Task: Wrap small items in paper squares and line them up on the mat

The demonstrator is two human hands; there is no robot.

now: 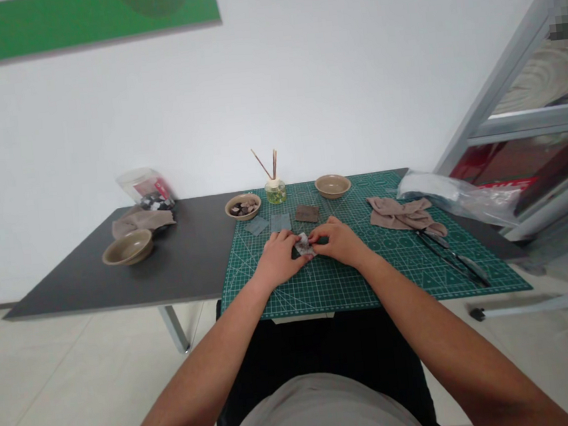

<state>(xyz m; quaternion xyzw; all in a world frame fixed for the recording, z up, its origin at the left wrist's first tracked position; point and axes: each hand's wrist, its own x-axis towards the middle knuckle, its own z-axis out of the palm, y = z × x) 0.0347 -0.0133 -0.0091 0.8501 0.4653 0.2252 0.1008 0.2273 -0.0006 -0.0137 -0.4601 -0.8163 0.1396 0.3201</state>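
Observation:
Between my two hands lies a small grey-white speckled piece (305, 244) on the green cutting mat (342, 291). My left hand (279, 257) grips its left and lower edge with thumb and fingers. On the other side my right hand (337, 241) pinches its right edge. Just beyond my hands are a flat brown piece (307, 213) and two grey-blue pieces, one upright (280, 223) and one tilted (257, 225). A bowl (243, 207) with dark and pinkish bits stands at the mat's back left corner.
A reed diffuser (276, 191) and another bowl (332, 186) stand at the back. Right: a brown cloth (399, 215), dark-handled tools (452, 257), a plastic bag (453, 197). On the dark table (183, 269), left: a bowl (129, 248), a cloth (141, 221), a clear container (145, 186).

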